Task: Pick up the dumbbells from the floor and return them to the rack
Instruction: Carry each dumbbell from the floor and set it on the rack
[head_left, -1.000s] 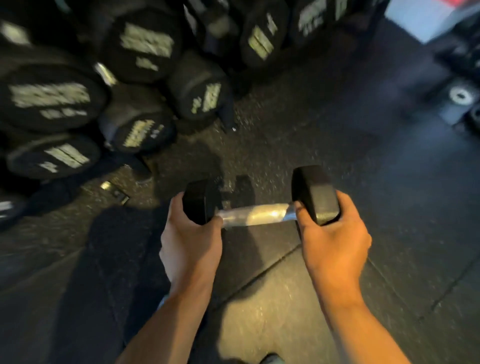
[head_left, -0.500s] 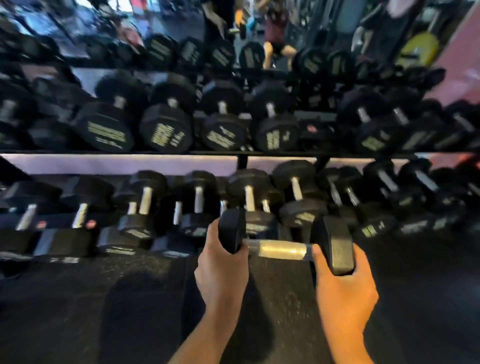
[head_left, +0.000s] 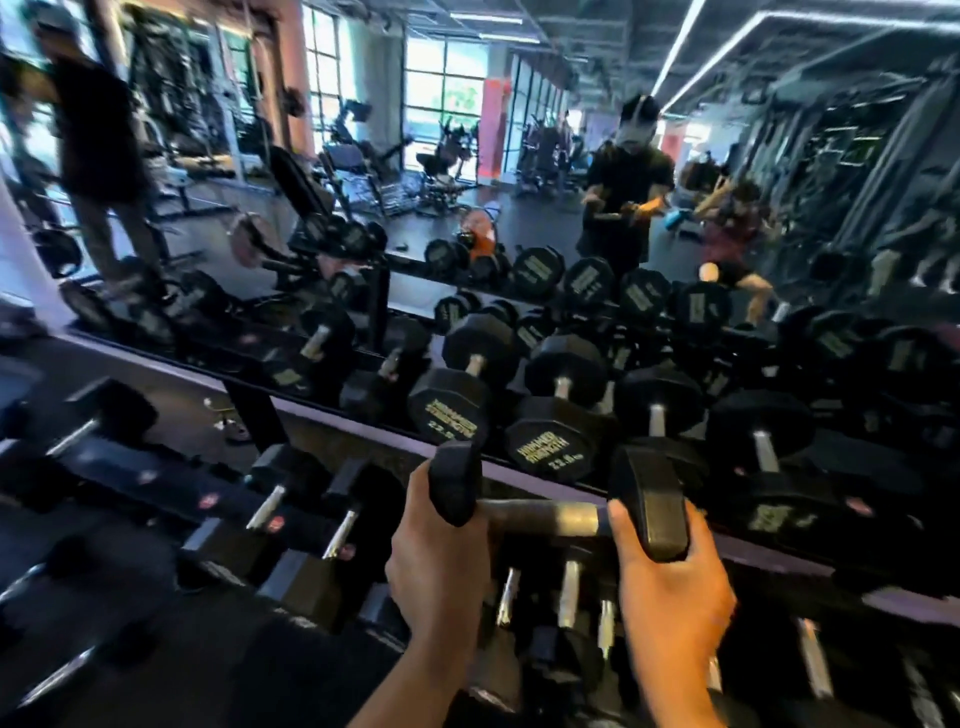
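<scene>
I hold a black hex dumbbell (head_left: 550, 517) with a steel handle crosswise in front of me, level with the rack's upper shelf. My left hand (head_left: 439, 566) grips its left head from below. My right hand (head_left: 670, 587) cups its right head from below. The dumbbell rack (head_left: 524, 480) stands right behind the dumbbell, with two shelves full of black dumbbells. A purple rail edges the upper shelf. Several dumbbells on the lower shelf sit under my hands, partly hidden by them.
A wall mirror (head_left: 415, 156) behind the rack reflects the gym, benches, machines and several people, including a person in black holding a dumbbell (head_left: 626, 197). Larger round dumbbells (head_left: 550, 441) fill the upper shelf. Dark rubber floor (head_left: 104, 649) lies at lower left.
The dumbbell has come up off the floor, held at both heads, to the height of the rack's upper shelf. My view has swung up from the floor to the rack and mirror.
</scene>
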